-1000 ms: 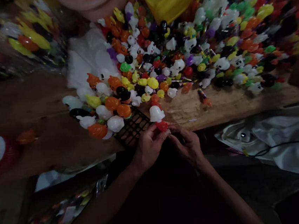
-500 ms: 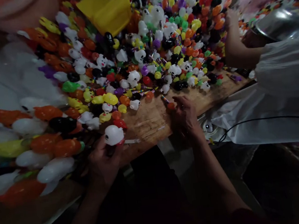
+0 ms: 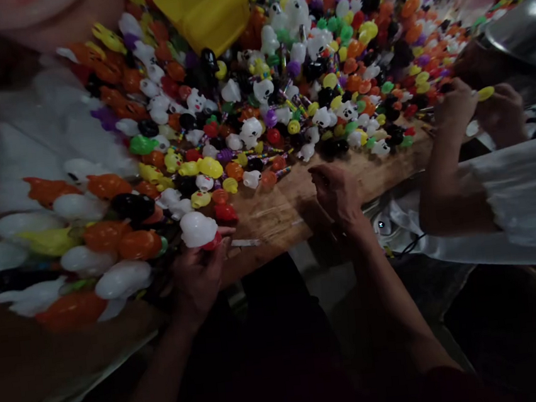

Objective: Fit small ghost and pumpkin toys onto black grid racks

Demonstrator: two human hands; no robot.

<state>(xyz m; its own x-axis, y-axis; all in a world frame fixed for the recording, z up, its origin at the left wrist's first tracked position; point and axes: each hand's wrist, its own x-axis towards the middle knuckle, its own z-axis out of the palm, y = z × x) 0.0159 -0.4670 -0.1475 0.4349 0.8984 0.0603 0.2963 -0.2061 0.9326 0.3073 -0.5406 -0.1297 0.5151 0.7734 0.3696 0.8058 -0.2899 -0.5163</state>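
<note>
My left hand (image 3: 197, 282) is closed around a white rounded plastic toy head (image 3: 197, 229) with a red base, held above the table's front edge. The far side of the toy and some fingertips are hidden. Over the bare wood stands my right hand (image 3: 338, 195), its fingers loosely bent and apart, with nothing visible in them. Left of it, at the edge of the pile, lies an orange toy (image 3: 268, 179) with a patterned stick. A red toy (image 3: 226, 212) rests just beyond my left hand.
A heap of coloured plastic toy heads (image 3: 252, 132) covers the wooden table (image 3: 278, 209). A yellow scoop (image 3: 212, 17) sits in it. More toys (image 3: 88, 259) lie at left. At right, a co-worker's hands (image 3: 453, 107) hold a small yellow piece (image 3: 486, 93) near a metal bowl (image 3: 524, 34).
The orange toy with the stick has left my right hand and lies further left by the pile. The white toy has turned in my left hand. The view has shifted; the co-worker's hands moved nearer.
</note>
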